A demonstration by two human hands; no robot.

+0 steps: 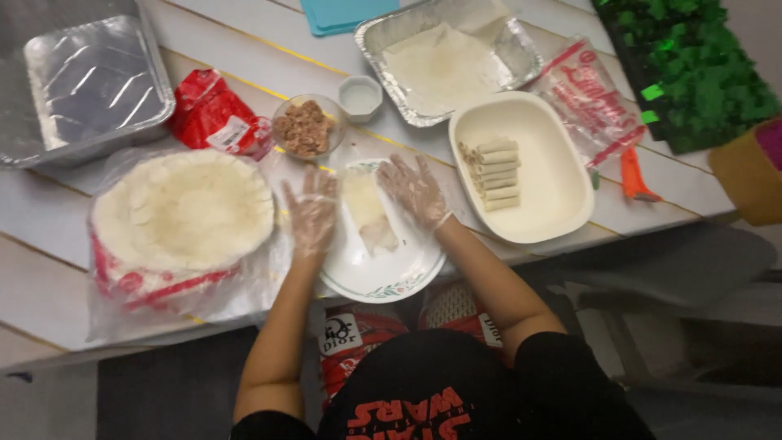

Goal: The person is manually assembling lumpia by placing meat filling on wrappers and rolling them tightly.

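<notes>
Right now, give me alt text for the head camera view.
Two gloved hands, left hand and right hand, flank a wrapper on a plate. Finished rolls line a white dish; a wrapper stack sits left.

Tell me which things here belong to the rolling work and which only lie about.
In use: left hand, right hand, wrapper, plate, filling bowl, wrapper stack, dish of rolls.
Idle: foil tray, green decoration.
</notes>
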